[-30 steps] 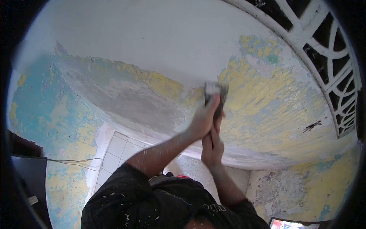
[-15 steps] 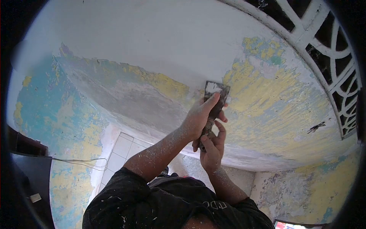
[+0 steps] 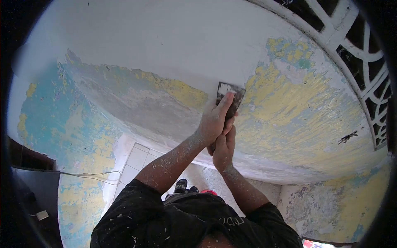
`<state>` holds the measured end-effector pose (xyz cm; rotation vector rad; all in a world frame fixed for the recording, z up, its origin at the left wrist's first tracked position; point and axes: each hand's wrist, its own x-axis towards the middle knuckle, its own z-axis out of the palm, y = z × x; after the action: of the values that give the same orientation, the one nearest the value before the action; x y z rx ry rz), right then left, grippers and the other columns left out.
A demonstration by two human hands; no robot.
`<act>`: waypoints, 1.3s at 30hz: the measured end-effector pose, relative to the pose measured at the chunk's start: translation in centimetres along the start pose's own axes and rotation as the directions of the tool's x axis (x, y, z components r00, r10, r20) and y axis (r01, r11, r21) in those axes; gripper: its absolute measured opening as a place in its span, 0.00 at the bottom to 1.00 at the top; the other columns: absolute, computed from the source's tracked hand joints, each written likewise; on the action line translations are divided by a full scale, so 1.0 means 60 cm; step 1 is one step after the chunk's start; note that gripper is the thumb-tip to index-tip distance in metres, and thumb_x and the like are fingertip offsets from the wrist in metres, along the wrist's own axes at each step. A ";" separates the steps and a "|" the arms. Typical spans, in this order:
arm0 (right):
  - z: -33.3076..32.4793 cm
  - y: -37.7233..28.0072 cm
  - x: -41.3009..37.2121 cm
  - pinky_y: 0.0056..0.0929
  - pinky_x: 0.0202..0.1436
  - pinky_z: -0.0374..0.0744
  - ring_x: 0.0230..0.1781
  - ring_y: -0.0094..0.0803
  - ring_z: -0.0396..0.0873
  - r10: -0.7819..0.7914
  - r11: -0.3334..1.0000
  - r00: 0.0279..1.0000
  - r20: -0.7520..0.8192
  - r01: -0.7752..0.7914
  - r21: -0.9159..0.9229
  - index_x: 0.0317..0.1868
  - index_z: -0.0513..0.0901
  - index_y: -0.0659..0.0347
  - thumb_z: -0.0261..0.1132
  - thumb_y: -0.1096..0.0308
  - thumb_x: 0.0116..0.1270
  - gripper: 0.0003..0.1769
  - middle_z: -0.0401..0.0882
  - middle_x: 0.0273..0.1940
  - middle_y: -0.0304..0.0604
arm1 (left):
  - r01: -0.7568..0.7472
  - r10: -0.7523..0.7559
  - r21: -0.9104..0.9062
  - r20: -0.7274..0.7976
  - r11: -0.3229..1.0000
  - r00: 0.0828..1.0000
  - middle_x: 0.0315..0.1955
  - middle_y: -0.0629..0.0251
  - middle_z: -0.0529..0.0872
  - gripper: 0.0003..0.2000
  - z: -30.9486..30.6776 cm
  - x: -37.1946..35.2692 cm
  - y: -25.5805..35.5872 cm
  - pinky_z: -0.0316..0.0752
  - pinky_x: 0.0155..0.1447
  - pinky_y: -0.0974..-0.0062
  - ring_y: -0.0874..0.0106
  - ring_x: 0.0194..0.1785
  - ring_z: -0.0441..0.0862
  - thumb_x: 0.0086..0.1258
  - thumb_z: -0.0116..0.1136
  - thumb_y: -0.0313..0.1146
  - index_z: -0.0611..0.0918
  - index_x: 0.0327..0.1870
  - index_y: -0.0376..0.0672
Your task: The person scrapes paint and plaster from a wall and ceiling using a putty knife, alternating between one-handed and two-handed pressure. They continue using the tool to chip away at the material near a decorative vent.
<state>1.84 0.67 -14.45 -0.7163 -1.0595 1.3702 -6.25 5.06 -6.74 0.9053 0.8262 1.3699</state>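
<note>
1. Head view: a wall (image 3: 289, 111) with yellow and blue patches showing through its white paint, a lattice vent (image 3: 368, 62) at upper right, and a tiled floor (image 3: 132, 159) below.
2. The scraper (image 3: 230, 96) lies against the wall. The left hand (image 3: 214, 120) clasps it with fingers along the blade, and the right hand (image 3: 224, 149) is wrapped round the handle.
3. Compared with half a second ago, the blade sits slightly higher and further left, and the right fingers have closed.

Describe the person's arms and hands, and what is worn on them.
Short black T-shirt sleeves, flecked with pale specks. The forearms are bare and dusted with whitish powder, as are the left hand and right hand. No gloves or watch show.
</note>
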 end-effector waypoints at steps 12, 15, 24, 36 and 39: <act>0.023 -0.036 -0.005 0.23 0.13 0.61 0.12 0.17 0.61 0.047 0.998 0.999 -0.014 -0.046 0.046 0.50 0.61 0.53 0.47 0.55 0.80 0.12 0.69 0.27 0.35 | 0.055 -0.056 0.045 0.022 0.997 0.998 0.10 0.70 0.71 0.30 0.017 -0.012 0.049 0.59 0.16 0.79 0.79 0.11 0.68 0.75 0.46 0.61 0.76 0.26 0.37; 0.026 -0.048 -0.014 0.23 0.13 0.62 0.14 0.19 0.63 0.059 0.988 0.998 0.015 -0.060 0.142 0.51 0.62 0.54 0.51 0.60 0.79 0.10 0.69 0.27 0.37 | 0.040 -0.046 0.077 0.075 0.996 0.996 0.10 0.70 0.71 0.30 0.012 -0.017 0.056 0.60 0.16 0.79 0.79 0.11 0.67 0.74 0.46 0.61 0.76 0.26 0.38; 0.005 -0.008 -0.038 0.19 0.10 0.57 0.12 0.17 0.61 0.293 0.938 0.955 -0.042 -0.279 0.208 0.51 0.67 0.50 0.49 0.61 0.77 0.07 0.66 0.21 0.31 | 0.203 -0.204 0.027 0.076 0.979 0.976 0.10 0.70 0.72 0.30 -0.006 -0.015 -0.015 0.59 0.15 0.79 0.79 0.10 0.66 0.74 0.47 0.61 0.76 0.26 0.39; 0.004 -0.007 -0.034 0.20 0.11 0.58 0.10 0.17 0.59 0.184 0.981 0.983 -0.009 -0.184 0.059 0.54 0.64 0.53 0.45 0.62 0.79 0.09 0.66 0.20 0.32 | 0.196 -0.198 0.035 0.049 0.980 0.979 0.10 0.71 0.70 0.31 -0.007 -0.019 -0.012 0.58 0.15 0.79 0.79 0.10 0.64 0.73 0.48 0.63 0.76 0.26 0.38; -0.012 0.016 -0.084 0.20 0.11 0.59 0.10 0.17 0.59 0.173 0.985 0.984 -0.042 -0.172 0.023 0.52 0.64 0.53 0.46 0.63 0.78 0.08 0.66 0.20 0.33 | 0.220 -0.219 -0.014 0.042 0.975 0.975 0.10 0.71 0.69 0.31 -0.016 -0.046 -0.052 0.58 0.15 0.78 0.79 0.10 0.64 0.73 0.48 0.63 0.76 0.27 0.38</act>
<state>2.67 -4.03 -16.48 -0.8355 -0.9655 1.5036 -5.86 2.38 -10.02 0.7996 0.8547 1.1617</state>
